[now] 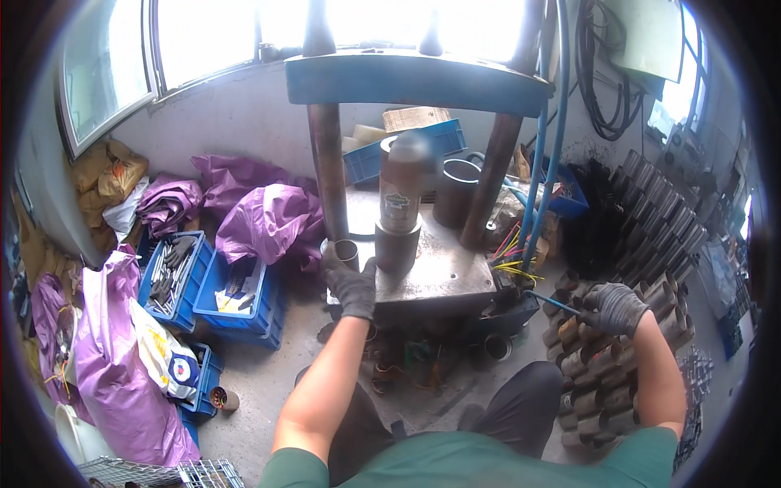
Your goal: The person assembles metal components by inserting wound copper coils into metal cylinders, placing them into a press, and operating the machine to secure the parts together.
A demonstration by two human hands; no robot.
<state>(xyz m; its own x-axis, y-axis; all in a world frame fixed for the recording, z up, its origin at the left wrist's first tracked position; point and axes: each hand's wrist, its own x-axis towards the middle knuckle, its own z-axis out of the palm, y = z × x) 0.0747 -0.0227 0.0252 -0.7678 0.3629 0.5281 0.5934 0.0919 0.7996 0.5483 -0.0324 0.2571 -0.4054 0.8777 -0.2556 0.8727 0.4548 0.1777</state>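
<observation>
Both sets of fingers are occupied: the left hand [351, 288] curls around a tube [347, 255] at the press table's [457, 279] near-left edge, apparently to keep it upright; the right hand [616, 310] closes on a rod [557, 304], perhaps for leverage.

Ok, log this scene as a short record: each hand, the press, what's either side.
Left hand: gloved, fingers around a short metal tube
Right hand: gloved, gripping a thin blue rod
Press: blue crossbeam above a steel bed
On bed: stickered cylinder above a wider metal sleeve
Left side: blue crates, purple sheeting
Right side: stacked metal tubes
</observation>
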